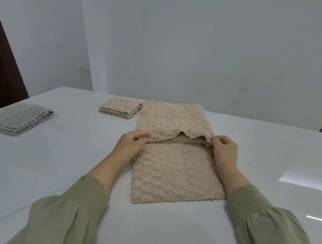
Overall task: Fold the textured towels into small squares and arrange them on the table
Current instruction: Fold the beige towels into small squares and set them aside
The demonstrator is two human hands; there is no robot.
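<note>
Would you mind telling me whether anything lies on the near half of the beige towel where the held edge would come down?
Nothing visible does. The left hand and right hand pinch the scalloped edge of the beige towel, and its near half is bare. The folded beige towel and the grey towel lie off to the left.

Beige towel [174, 161]: centre of frame, lying lengthwise on the white table [57, 161], far half doubled back toward the middle, scalloped edge raised
Left hand [130, 145]: pinching the left corner of the raised edge
Right hand [224, 152]: pinching the right corner of the same edge
Folded beige towel [119, 107]: upper centre, touching the long towel's far left corner
Folded grey towel [17, 119]: left edge, well apart
Sleeves [66, 214]: olive green, ribbed cuffs
</note>
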